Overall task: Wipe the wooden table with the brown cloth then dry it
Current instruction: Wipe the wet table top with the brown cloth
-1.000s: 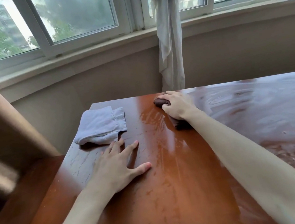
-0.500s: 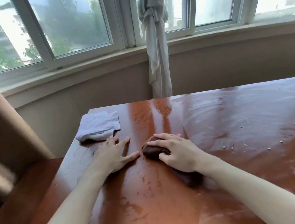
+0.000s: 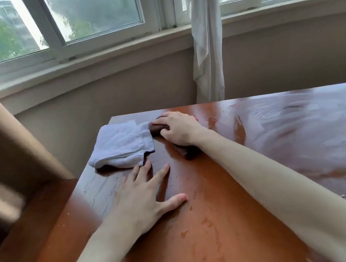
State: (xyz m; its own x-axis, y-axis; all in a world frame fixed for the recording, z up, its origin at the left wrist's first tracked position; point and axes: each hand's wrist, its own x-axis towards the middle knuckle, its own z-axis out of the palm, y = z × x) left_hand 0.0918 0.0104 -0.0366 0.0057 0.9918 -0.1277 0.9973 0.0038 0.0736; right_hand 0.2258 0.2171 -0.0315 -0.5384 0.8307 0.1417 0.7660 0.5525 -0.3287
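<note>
**A:** So, how much room around the fingers?

**B:** Not much up top. The right hand (image 3: 179, 130) has its fingers curled over the brown cloth (image 3: 158, 128), pressing it on the wooden table (image 3: 234, 211) close to the far edge. The cloth's end pokes out past the fingertips and touches the white cloth (image 3: 120, 144) just to their left. Another bit of brown shows under the wrist. To the right of that hand it's open wet tabletop.

**A:** And the other hand?

**B:** The left hand (image 3: 141, 199) is flat on the wood, fingers spread, holding nothing. Its fingertips sit just short of the white cloth's near edge, and the table's left edge is close beside the little finger.

**A:** Count?

**B:** Two hands, two cloths on one table, plus one knotted curtain (image 3: 206, 37) at the window.
</note>
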